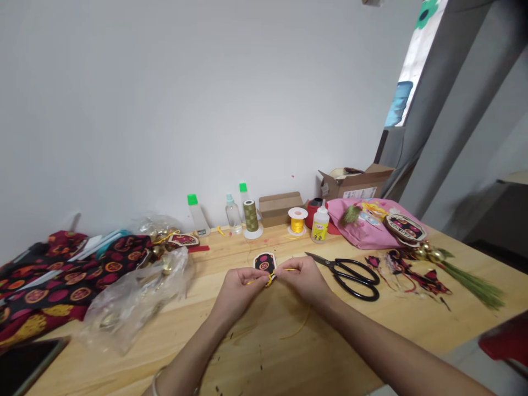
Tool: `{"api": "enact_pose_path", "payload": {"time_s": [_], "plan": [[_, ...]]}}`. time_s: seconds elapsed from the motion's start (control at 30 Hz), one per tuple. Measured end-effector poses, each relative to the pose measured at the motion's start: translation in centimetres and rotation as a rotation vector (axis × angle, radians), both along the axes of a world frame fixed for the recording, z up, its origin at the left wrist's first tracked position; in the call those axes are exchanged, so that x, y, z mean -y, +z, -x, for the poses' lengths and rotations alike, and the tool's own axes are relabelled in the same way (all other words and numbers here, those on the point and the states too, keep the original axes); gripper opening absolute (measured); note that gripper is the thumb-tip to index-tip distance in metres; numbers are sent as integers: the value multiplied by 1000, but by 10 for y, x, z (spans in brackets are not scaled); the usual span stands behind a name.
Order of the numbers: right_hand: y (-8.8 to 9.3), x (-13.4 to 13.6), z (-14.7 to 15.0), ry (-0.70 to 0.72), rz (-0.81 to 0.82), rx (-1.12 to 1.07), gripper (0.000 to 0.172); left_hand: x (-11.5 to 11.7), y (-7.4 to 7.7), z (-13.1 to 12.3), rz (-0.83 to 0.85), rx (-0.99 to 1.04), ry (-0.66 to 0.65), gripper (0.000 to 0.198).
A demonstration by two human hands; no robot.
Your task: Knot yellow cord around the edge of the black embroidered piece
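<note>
My left hand (244, 285) and my right hand (303, 279) meet near the middle of the wooden table, both with thumb and fingers pinched. Between them runs a yellow cord (270, 278), looped at the lower edge of a small dark patterned fabric piece with a pale border (264, 262). Each hand grips part of this cord. One loose end hangs below my right hand and curls on the tabletop. The exact form of the loop is hidden by my fingertips. Black-handled scissors (355, 278) lie just right of my right hand, blades pointing toward the fabric piece.
Along the wall stand a yellow cord spool (297, 223), a glue bottle (320, 224), a green thread spool (250, 216) and cardboard boxes (280, 209). Patterned cloth (111, 269) and a plastic bag (136, 302) lie left. A tasselled ornament (406, 228) rests on a pink bag (355, 231) at right.
</note>
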State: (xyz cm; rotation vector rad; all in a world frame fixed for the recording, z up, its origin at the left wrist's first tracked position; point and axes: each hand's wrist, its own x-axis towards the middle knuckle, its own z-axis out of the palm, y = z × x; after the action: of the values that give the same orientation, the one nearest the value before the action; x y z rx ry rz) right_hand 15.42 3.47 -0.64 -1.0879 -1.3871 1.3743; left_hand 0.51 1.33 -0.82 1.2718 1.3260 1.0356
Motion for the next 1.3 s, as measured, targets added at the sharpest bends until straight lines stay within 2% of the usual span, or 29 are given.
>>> {"api": "enact_pose_path", "payload": {"time_s": [0.23, 0.37, 0.63, 0.77, 1.0, 1.3], "plan": [[0, -2, -1, -40, -42, -3, 12, 0, -1, -2, -52, -76, 6, 24], [2, -4, -2, -74, -20, -35, 12, 0, 0, -3, -13, -25, 1, 24], [3, -1, -2, -24, -5, -27, 15, -1, 1, -1, 54, 104, -16, 21], [2, 0, -1, -22, -28, -10, 13, 0, 1, -3, 47, 50, -8, 20], [-1, -3, 0, -117, -98, -3, 13, 2, 5, -4, -16, -15, 3, 24], [-10, -8, -3, -54, -139, 88, 15, 2, 5, -2, -43, -53, -13, 21]]}}
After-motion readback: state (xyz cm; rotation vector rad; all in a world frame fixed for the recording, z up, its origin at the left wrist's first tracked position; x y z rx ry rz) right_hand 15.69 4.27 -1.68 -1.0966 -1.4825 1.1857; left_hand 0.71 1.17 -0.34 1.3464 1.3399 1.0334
